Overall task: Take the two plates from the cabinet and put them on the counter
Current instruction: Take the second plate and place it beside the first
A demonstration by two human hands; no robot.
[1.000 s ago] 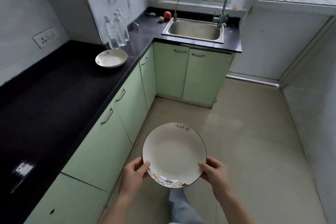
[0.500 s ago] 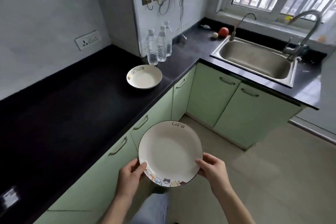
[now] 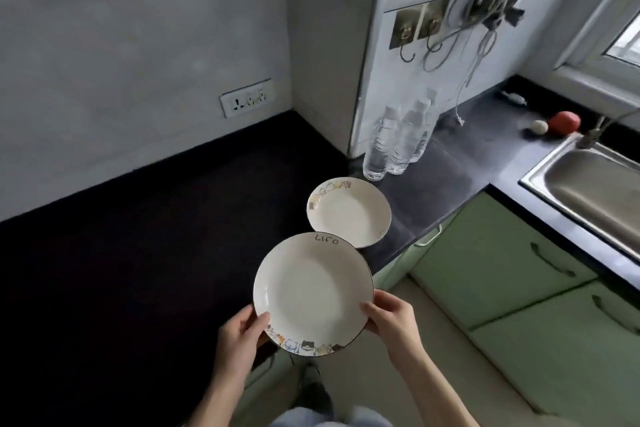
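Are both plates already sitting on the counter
No, only one plate rests on the black counter; the other plate is held above its edge by the left hand and right hand.

Dim, cool daylight from window (image 3: 623,42) at upper right. Black counter (image 3: 121,270) at left falls near featureless. Soft sheen on sink (image 3: 588,191). Wide-angle bending at edges; hanging cables (image 3: 491,7) motion-blurred.
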